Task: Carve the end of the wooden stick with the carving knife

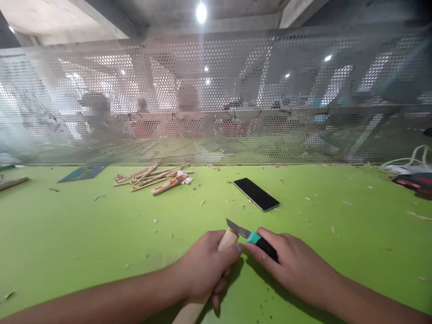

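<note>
A pale wooden stick (193, 310) slants up from the bottom edge, and my left hand (207, 265) is wrapped round it near its upper end. My right hand (290, 263) grips a knife (262, 245) with a black and teal handle. The knife's grey blade points up and left and lies across the tip of the stick. Both hands are close together above the green table (101, 238), my left thumb near the knife handle.
A black phone (257, 194) lies beyond my hands. Carved sticks (145, 177) are piled at the back left, near a dark flat sheet (82, 173). A perforated screen (209, 130) borders the back. Shavings dot the table; a red-black tool (413, 181) and white cable (401, 167) lie right.
</note>
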Motion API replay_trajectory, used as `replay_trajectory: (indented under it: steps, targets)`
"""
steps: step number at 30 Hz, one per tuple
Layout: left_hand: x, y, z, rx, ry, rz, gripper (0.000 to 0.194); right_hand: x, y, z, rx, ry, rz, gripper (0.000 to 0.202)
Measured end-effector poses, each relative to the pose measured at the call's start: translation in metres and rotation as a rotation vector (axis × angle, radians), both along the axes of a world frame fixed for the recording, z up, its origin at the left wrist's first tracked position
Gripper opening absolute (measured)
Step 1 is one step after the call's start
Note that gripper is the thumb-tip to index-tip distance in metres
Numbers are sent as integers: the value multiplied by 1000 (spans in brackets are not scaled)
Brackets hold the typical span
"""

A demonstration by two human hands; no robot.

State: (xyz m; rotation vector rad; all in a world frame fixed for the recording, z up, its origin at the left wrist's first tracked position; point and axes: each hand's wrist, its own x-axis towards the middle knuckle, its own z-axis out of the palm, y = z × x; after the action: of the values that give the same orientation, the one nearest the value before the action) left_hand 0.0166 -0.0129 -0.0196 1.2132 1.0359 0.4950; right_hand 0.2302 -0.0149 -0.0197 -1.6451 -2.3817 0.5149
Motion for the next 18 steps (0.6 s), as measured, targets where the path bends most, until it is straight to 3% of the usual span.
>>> replay_trajectory:
  steps: [4, 12, 15, 18]
  targets:
    - [2, 5, -9, 7, -51, 2, 38, 2, -2, 4, 0, 65, -8, 54]
    - [-4, 6, -6, -7, -101, 22, 64, 3, -5, 14, -29, 463, -168, 47]
    - [-10, 11, -11, -43, -133, 50, 60, 3, -6, 8, 1, 570, -221, 46]
    - [-18, 17, -11, -134, -182, 84, 53, 1, -7, -1, -103, 611, -173, 49]
